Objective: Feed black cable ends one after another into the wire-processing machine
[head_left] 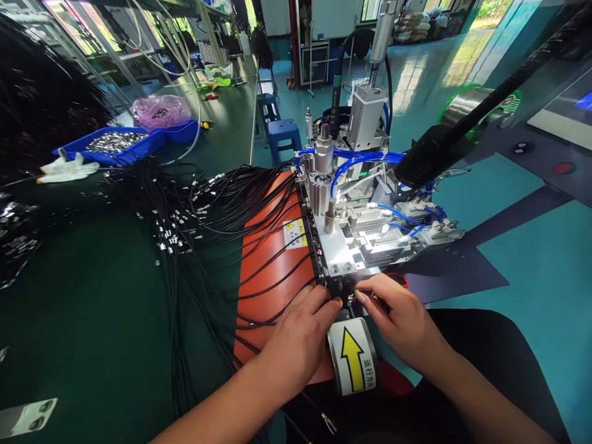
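My left hand (308, 320) is closed at the lower end of the black conveyor rail (319, 250), its fingertips pressed near a black cable. To its right, my right hand (393, 305) pinches at a small metallic piece (351, 298) beside the rail; the fingertips partly cover it. Between and below the hands sits a round cover with a yellow arrow (352, 357). Several black cables (277, 280) run across the orange sheet (263, 265) to the rail. The silver machine (370, 228) with blue air tubes stands just beyond my right hand.
Cable bundles with metal ends (171, 234) lie on the green table (92, 308). Farther back are a blue tray (139, 151) of metal parts, a pink bag (161, 112) and a white glove (69, 168). A black nozzle (425, 157) hangs over the machine; a blue stool (283, 128) stands behind.
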The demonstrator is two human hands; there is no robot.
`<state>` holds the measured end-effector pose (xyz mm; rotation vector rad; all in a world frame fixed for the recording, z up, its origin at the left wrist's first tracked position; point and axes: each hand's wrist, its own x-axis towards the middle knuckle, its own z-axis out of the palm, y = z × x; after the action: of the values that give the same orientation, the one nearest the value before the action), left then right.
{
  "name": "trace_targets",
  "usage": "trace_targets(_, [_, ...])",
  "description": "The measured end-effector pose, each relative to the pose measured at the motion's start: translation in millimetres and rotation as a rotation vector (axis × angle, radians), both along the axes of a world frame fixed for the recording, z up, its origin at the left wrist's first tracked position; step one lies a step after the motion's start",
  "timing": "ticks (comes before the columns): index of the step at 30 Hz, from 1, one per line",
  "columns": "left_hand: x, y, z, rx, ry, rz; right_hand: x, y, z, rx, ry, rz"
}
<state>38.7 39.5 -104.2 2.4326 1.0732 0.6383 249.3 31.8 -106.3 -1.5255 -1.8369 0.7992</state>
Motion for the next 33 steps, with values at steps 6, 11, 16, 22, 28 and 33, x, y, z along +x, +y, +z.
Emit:
trace_targets(6, [-0.8,-0.4,-0.8,-0.002,0.024,0.003,-0.2,2.6,0.9,-0.067,-0.026,-0.025])
trace_targets(11, [-0.4,-0.1,-2.7,0.017,0.023,0.004,0.7,7.4,3.1,-0.111,-0.036,0.007])
trace_targets(16, [-0.5,-0.6,0.5,0.064,0.052,0.002,-1.7,9.4,6.5,-0.124,-0.065,0.029])
trace_targets(22, [-0.1,-1.0,5.1,0.109,0.095,0.026,-2.0,8.6,4.4,-0.168,-0.014,0.012])
trace_targets(28, [-2.2,-1.2,2.8,0.148,0.088,0.021,2.4,4.2,2.1,-0.421,0.255,-0.08])
trace_targets(33, [-4.3,-0.9,1.8,0.139,0.051,0.009,-0.2,3.5,3.3,-0.508,0.342,-0.072])
